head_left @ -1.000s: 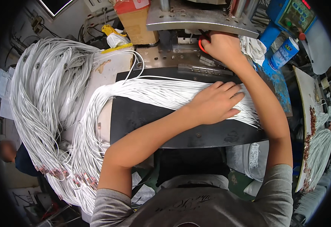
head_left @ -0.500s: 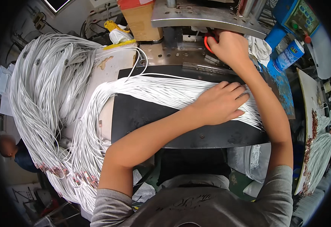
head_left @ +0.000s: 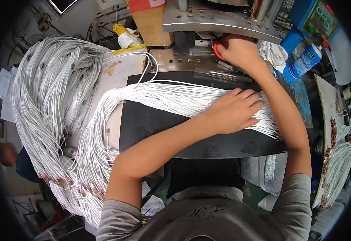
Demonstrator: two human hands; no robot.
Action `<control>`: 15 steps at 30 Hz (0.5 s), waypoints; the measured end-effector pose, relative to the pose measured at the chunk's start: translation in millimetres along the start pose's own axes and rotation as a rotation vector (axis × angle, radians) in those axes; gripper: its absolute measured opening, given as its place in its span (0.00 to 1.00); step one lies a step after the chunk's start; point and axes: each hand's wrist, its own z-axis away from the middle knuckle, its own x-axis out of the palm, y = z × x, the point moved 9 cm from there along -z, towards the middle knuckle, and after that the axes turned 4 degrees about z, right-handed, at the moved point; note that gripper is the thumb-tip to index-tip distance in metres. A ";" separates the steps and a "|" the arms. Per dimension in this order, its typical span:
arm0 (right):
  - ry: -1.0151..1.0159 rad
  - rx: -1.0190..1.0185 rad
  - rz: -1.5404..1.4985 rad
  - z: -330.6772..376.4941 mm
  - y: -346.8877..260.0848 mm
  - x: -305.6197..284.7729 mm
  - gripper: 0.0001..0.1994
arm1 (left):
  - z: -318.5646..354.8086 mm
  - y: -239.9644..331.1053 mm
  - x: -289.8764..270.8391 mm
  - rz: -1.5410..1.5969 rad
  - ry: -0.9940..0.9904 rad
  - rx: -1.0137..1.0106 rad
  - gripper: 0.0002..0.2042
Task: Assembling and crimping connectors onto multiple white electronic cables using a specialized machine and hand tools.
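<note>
My left hand (head_left: 235, 111) lies on a thick bundle of white cables (head_left: 163, 95), fingers spread over the strands near their right-hand ends. The bundle runs across a black work surface (head_left: 155, 128) and bends down over its left side. Farther back, my right hand (head_left: 243, 51) is closed around red-handled scissors (head_left: 216, 51), just below the front edge of a metal press plate (head_left: 219, 27). The red loop shows beside my thumb, while most of the blades are hidden.
A large heap of white cables (head_left: 55, 88) hangs at the left. Behind stand a cardboard box (head_left: 153, 28) and a blue spray can (head_left: 305, 61) near a control panel (head_left: 320, 22). More cables (head_left: 338, 164) lie along a board at right. A person (head_left: 23, 164) is at far left.
My right hand with the scissors has shifted slightly left and nearer. The left hand stays on the cables. The whole view has moved a little.
</note>
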 end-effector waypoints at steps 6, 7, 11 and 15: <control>-0.049 0.078 -0.091 -5.6 13.8 4.5 0.22 | 0.1 0.4 1.7 0.005 0.012 0.015 0.24; -0.001 0.057 -0.120 -11.0 15.8 6.3 0.22 | -0.9 0.4 0.6 0.002 0.021 0.021 0.24; 0.104 0.003 -0.155 -22.4 14.4 12.9 0.22 | -2.5 1.4 1.4 0.017 0.010 0.024 0.24; 0.127 -0.037 -0.072 -35.1 -0.2 12.3 0.21 | 2.8 5.9 -7.9 -0.058 0.181 0.102 0.21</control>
